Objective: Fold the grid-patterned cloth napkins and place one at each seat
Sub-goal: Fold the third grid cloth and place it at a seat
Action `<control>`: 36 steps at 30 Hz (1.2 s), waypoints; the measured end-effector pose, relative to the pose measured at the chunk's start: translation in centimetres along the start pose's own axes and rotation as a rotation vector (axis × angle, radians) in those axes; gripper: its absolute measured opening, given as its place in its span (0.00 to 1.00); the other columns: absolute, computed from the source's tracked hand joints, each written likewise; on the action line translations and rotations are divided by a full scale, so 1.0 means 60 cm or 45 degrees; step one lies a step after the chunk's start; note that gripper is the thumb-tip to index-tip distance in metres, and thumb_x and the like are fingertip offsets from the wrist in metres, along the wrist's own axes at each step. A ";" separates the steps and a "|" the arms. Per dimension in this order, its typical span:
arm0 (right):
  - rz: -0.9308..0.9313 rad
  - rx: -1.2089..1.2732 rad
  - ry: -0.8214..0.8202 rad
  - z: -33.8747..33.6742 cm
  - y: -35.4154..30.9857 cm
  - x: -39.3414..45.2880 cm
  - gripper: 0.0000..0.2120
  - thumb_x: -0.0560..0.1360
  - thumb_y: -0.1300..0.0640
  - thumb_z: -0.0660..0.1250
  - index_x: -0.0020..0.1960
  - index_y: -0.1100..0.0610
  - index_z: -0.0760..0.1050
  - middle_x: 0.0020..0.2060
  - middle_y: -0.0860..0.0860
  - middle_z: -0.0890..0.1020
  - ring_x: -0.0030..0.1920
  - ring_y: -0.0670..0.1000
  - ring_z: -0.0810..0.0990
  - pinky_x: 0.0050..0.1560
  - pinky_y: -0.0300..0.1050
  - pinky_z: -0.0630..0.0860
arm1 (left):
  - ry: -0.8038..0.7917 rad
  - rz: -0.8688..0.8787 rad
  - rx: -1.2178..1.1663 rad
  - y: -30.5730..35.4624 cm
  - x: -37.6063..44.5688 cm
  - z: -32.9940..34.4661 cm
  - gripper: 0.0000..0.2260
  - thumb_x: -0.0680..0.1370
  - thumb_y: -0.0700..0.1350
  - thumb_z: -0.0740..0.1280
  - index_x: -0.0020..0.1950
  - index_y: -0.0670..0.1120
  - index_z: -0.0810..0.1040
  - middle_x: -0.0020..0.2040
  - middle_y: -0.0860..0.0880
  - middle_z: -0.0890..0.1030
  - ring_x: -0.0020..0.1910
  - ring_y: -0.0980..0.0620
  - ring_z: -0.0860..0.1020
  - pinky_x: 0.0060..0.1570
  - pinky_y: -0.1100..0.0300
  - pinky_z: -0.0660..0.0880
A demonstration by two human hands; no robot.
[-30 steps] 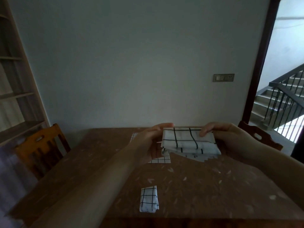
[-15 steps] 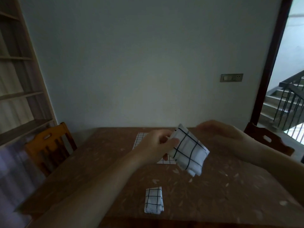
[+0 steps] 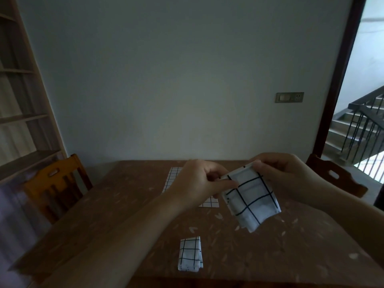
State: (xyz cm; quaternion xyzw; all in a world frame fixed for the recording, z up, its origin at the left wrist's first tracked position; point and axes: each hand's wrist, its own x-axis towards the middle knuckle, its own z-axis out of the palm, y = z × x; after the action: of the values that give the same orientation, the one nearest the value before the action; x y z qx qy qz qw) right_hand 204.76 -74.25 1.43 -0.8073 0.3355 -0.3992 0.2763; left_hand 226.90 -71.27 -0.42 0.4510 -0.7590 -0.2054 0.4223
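Right of centre, above the table (image 3: 291, 256), the left hand (image 3: 199, 183) and right hand (image 3: 284, 177) pinch the top corners of a hanging, part-folded napkin (image 3: 250, 202), apparently mid-fold; a finished napkin (image 3: 190, 254) lies at the lower-centre seat, so another fold seems next.

Grid napkins: three. One folded napkin (image 3: 250, 199) held mid-air, center right of frame; one small folded napkin (image 3: 190, 254) lower center on table (image 3: 124, 204); one flat napkin (image 3: 173, 179) mid-frame, partly hidden behind left hand (image 3: 199, 183).
Hands: two, with right hand (image 3: 286, 175).
Chairs: two, left chair (image 3: 56, 183), right chair (image 3: 334, 175).
Table: one.
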 end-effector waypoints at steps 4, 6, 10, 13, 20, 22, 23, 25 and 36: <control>-0.018 -0.074 0.174 0.001 -0.005 0.001 0.11 0.77 0.57 0.66 0.38 0.52 0.83 0.34 0.46 0.84 0.35 0.44 0.82 0.34 0.33 0.77 | -0.052 0.012 -0.061 0.000 0.007 0.007 0.09 0.75 0.48 0.73 0.52 0.46 0.85 0.40 0.46 0.86 0.34 0.49 0.83 0.41 0.48 0.81; -0.051 -0.115 0.229 0.002 -0.006 0.000 0.10 0.76 0.56 0.67 0.37 0.52 0.82 0.33 0.47 0.84 0.34 0.45 0.82 0.34 0.36 0.77 | -0.111 -0.041 -0.120 0.003 0.011 0.006 0.09 0.76 0.47 0.72 0.52 0.44 0.85 0.41 0.45 0.86 0.34 0.51 0.83 0.43 0.49 0.81; -0.136 -0.260 0.221 0.006 -0.006 -0.002 0.09 0.75 0.55 0.68 0.39 0.53 0.83 0.33 0.46 0.84 0.34 0.44 0.82 0.33 0.39 0.78 | -0.318 -0.064 0.051 0.015 0.025 0.003 0.12 0.77 0.52 0.69 0.50 0.45 0.83 0.45 0.46 0.84 0.42 0.49 0.82 0.46 0.50 0.79; -0.192 -0.293 0.212 0.011 -0.008 -0.001 0.07 0.75 0.55 0.68 0.41 0.52 0.84 0.33 0.45 0.85 0.35 0.42 0.83 0.35 0.38 0.78 | -0.252 -0.044 0.036 0.024 0.030 0.014 0.18 0.78 0.57 0.65 0.43 0.43 0.81 0.35 0.46 0.79 0.33 0.54 0.76 0.37 0.53 0.74; -0.160 -0.259 0.246 0.018 0.001 -0.003 0.17 0.77 0.49 0.63 0.35 0.56 0.81 0.28 0.51 0.81 0.29 0.50 0.78 0.30 0.48 0.74 | -0.161 0.023 -0.084 0.014 0.026 0.025 0.13 0.78 0.49 0.68 0.39 0.42 0.79 0.31 0.47 0.78 0.28 0.54 0.75 0.30 0.58 0.72; -0.109 -0.174 0.258 0.019 0.004 -0.002 0.16 0.78 0.54 0.64 0.35 0.60 0.81 0.29 0.54 0.81 0.31 0.55 0.79 0.31 0.49 0.73 | -0.165 0.014 -0.118 0.012 0.026 0.028 0.12 0.78 0.49 0.68 0.38 0.43 0.78 0.31 0.49 0.77 0.28 0.55 0.76 0.30 0.59 0.73; -0.077 -0.124 0.258 0.019 0.003 -0.001 0.16 0.78 0.55 0.64 0.36 0.60 0.81 0.30 0.55 0.81 0.32 0.55 0.79 0.31 0.47 0.73 | -0.168 0.009 -0.121 0.012 0.026 0.027 0.12 0.78 0.49 0.68 0.39 0.43 0.79 0.32 0.48 0.78 0.28 0.55 0.76 0.30 0.59 0.73; -0.033 -0.058 0.257 0.022 -0.001 0.001 0.16 0.78 0.57 0.64 0.35 0.59 0.82 0.31 0.54 0.82 0.31 0.53 0.79 0.31 0.42 0.72 | -0.187 0.009 -0.139 0.010 0.027 0.026 0.11 0.78 0.49 0.68 0.40 0.44 0.79 0.32 0.49 0.78 0.29 0.54 0.76 0.31 0.58 0.73; 0.017 -0.426 0.302 0.036 0.013 -0.001 0.30 0.77 0.42 0.59 0.33 0.67 0.76 0.25 0.61 0.76 0.25 0.56 0.73 0.23 0.41 0.63 | 0.002 -0.105 -0.407 -0.008 0.026 0.004 0.11 0.78 0.50 0.68 0.38 0.47 0.79 0.29 0.55 0.78 0.29 0.54 0.76 0.29 0.64 0.73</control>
State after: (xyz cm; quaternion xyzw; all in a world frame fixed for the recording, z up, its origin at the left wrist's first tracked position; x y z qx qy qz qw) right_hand 206.25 -74.34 -0.29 -0.7870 0.4326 -0.4285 0.0994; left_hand 226.57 -72.89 -0.20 0.4090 -0.6972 -0.3404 0.4803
